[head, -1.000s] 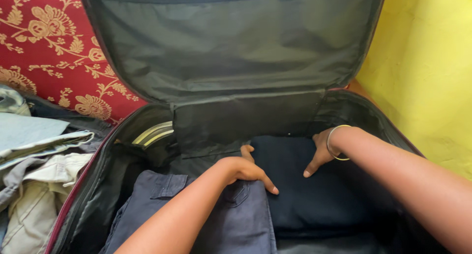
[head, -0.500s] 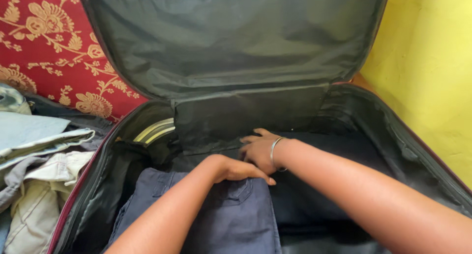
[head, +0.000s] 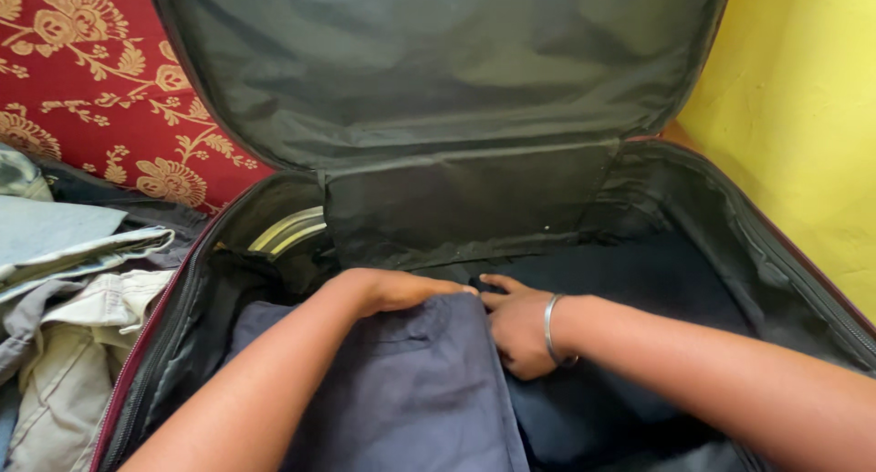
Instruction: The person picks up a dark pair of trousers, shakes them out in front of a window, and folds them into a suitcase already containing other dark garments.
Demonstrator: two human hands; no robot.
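Observation:
An open dark suitcase (head: 712, 198) lies before me, its lid (head: 429, 61) raised. Inside on the left is a folded grey-blue garment (head: 411, 390); a darker navy garment (head: 639, 271) lies to its right. My left hand (head: 392, 289) rests palm down on the far edge of the grey-blue garment, fingers together. My right hand (head: 516, 326), with a thin metal bangle on the wrist, lies flat against the right edge of that garment, between the two pieces. Neither hand visibly grips anything.
A pile of folded light clothes (head: 64, 280) sits left of the suitcase. A red cloth with gold flowers (head: 82, 89) hangs behind it. A yellow wall (head: 803, 116) stands close on the right.
My right hand has slid from the far right of the navy garment over to the grey-blue garment's edge. My left hand moved back to the garment's far edge.

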